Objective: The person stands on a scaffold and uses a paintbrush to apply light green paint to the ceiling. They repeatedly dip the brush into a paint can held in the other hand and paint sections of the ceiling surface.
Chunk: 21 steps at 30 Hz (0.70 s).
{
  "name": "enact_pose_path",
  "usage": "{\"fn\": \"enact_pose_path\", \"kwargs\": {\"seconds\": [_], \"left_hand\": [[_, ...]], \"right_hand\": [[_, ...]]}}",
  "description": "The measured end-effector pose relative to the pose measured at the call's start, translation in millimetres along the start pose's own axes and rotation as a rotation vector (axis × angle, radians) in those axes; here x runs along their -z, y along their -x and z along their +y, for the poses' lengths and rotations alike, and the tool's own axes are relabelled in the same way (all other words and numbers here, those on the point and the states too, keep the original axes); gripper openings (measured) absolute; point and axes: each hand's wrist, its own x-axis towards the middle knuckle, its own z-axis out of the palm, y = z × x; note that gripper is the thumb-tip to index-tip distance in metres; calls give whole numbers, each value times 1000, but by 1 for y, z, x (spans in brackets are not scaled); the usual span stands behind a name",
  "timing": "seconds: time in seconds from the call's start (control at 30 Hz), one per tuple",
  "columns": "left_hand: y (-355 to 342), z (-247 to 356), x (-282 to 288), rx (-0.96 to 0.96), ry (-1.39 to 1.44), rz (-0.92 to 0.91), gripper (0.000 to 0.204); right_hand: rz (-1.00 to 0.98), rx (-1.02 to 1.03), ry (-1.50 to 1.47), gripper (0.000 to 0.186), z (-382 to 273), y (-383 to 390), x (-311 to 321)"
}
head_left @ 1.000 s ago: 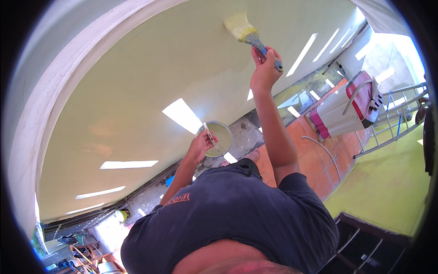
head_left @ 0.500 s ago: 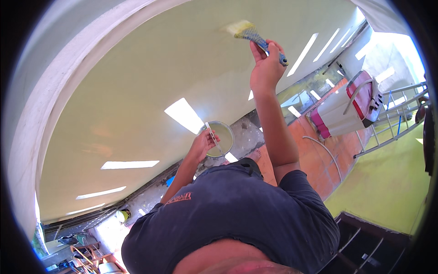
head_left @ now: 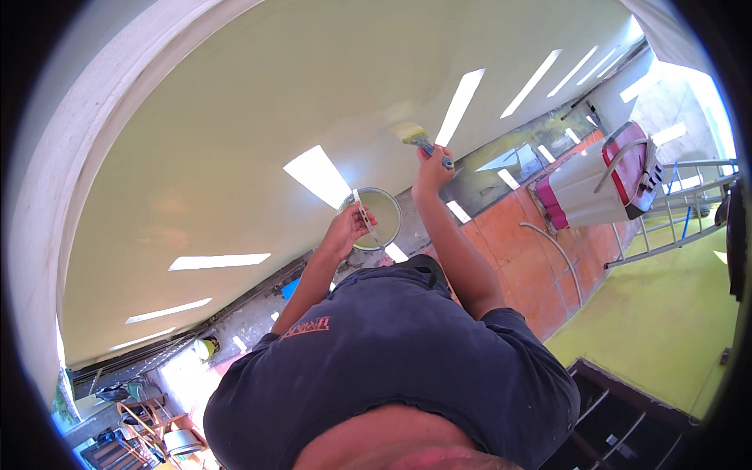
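Observation:
My right hand (head_left: 433,167) is closed round the blue handle of a paintbrush (head_left: 417,139). The brush's yellowish bristles meet the pale yellow-green wall (head_left: 258,117) ahead of me; whether they press on it is hard to tell. Lower and to the left, my left hand (head_left: 350,228) grips the pale, narrow handle (head_left: 365,218) that crosses the top of a round bucket (head_left: 398,215). Yellow-green paint (head_left: 382,219) shows inside the bucket, which is held in front of my waist, near the wall.
At right, a white and pink washing machine (head_left: 583,192) stands on orange floor tiles (head_left: 517,258), a grey hose (head_left: 565,258) beside it. A metal ladder (head_left: 666,249) leans farther right. Wooden chairs (head_left: 141,427) and a small yellow-green bucket (head_left: 205,347) are at lower left.
My right hand has come down the wall with the paintbrush, closer to the bucket. The left hand keeps its grip on the bucket's handle, almost in the same place.

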Motion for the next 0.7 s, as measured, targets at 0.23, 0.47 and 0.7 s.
{"fn": "enact_pose_path", "kwargs": {"seconds": [0.23,0.47,0.7], "left_hand": [[0,2,-3,-10,-6,-20,40],[-4,-4,-6,-7,-35,-8,41],[-3,-2,1,3,-45,-15,41]], "right_hand": [[-298,131,-190,20,-106,26,-83],[-512,276,-491,19,-193,57,-148],[-259,230,-254,21,-65,11,-71]]}}
